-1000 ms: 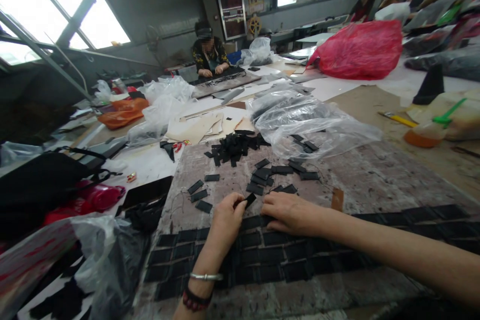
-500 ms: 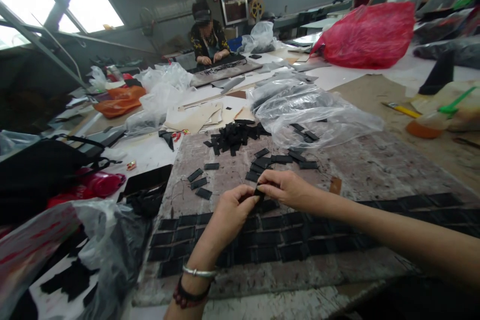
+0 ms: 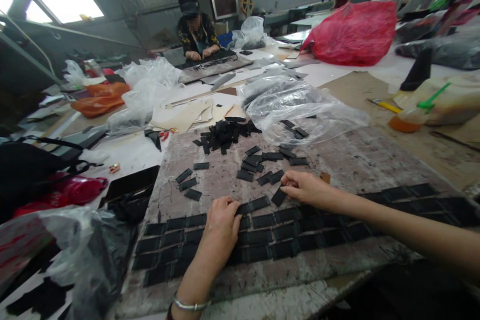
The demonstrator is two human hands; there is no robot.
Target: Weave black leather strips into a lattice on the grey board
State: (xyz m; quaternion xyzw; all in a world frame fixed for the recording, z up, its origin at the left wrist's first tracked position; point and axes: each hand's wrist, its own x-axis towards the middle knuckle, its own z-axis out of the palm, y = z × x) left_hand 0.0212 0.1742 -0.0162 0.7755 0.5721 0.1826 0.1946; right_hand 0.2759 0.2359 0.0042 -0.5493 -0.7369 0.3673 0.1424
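Observation:
My right hand point(image 3: 305, 187) pinches the corner of a small black rectangular piece point(image 3: 278, 197), tilted over the board. My left hand point(image 3: 222, 222) has its fingers closed at the end of another black piece point(image 3: 243, 208), at the upper edge of the laid rows; its fingertips are partly hidden. Flat rows of black pieces point(image 3: 283, 232) run across the padded board point(image 3: 356, 160), partly covered by my left hand and right forearm. Loose black pieces point(image 3: 253, 161) lie beyond my hands, and a few more point(image 3: 187, 184) lie to the left.
A heap of black pieces point(image 3: 225, 134) sits at the board's far side beside a clear plastic bag point(image 3: 300, 105). A red bag point(image 3: 352, 32), a yellow-handled brush point(image 3: 386, 105) and a container with orange contents point(image 3: 407, 122) stand to the right. Across the table a person point(image 3: 197, 35) works.
My hands were together around one black piece; now they are apart. The left has moved down to the rows, and the right has shifted right with a black piece. The view has turned slightly.

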